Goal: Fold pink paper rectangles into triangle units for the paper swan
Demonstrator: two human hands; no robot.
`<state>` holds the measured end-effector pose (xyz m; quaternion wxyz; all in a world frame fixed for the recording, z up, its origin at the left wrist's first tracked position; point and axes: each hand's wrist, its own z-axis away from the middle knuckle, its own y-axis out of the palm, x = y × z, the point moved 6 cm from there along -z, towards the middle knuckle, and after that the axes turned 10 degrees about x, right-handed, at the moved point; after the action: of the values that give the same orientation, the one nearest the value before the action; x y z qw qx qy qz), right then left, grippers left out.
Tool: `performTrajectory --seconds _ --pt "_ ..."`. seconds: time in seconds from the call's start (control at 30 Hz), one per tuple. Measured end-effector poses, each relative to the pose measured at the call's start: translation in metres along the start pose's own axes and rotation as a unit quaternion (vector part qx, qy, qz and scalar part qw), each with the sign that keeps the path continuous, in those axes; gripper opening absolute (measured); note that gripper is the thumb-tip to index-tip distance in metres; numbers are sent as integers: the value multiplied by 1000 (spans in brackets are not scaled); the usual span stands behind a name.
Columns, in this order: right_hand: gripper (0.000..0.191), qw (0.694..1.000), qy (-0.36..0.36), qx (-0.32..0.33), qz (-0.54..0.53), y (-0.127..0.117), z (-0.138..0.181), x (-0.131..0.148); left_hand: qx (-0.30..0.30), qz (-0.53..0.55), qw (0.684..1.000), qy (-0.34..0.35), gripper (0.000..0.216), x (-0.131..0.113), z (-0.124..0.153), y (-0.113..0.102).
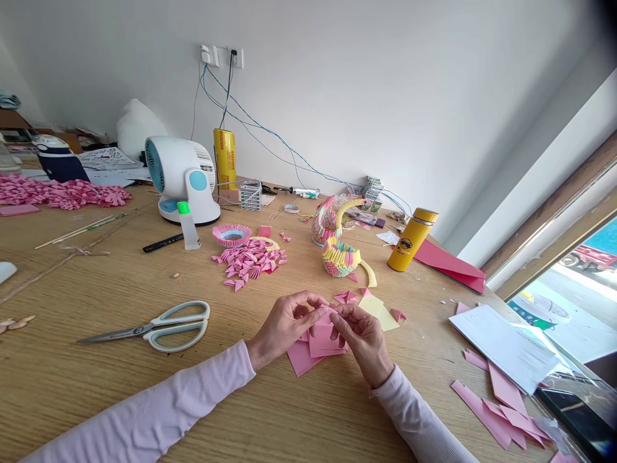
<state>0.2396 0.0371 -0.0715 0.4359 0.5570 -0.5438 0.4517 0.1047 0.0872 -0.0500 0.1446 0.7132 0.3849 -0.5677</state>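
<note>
Fingers of my left hand pinch the left side of a small pink paper piece. On its other side my right hand pinches it too, so both hands are closed and close together. Fingers cover most of the piece, and its exact fold is hidden. Below the hands lie pink paper sheets, overlapping on the table. Just beyond are folded pink triangles and pale yellow paper. Further off stand a yellow-rimmed paper basket and a paper swan.
Scissors lie left of my hands. A heap of folded pink pieces, a glue bottle and a white fan stand behind. To the right are a yellow thermos, pink strips, white paper and a phone.
</note>
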Motion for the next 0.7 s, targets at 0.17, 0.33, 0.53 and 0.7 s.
performTrajectory --seconds 0.17,0.33,0.53,0.7 --pt "26 1000 -16 -2 11 -2 1 1 2 -3 1000 -15 21 4 0 -2" --pt "25 1000 -25 -6 11 -2 2 3 -19 -44 999 3 20 0 1 -5" --pt "26 1000 -23 -17 -11 -3 1 0 -20 -64 997 30 18 -6 3 -4" --pt "27 999 -21 -23 -20 -4 2 -1 -13 -70 997 29 19 -6 3 -4"
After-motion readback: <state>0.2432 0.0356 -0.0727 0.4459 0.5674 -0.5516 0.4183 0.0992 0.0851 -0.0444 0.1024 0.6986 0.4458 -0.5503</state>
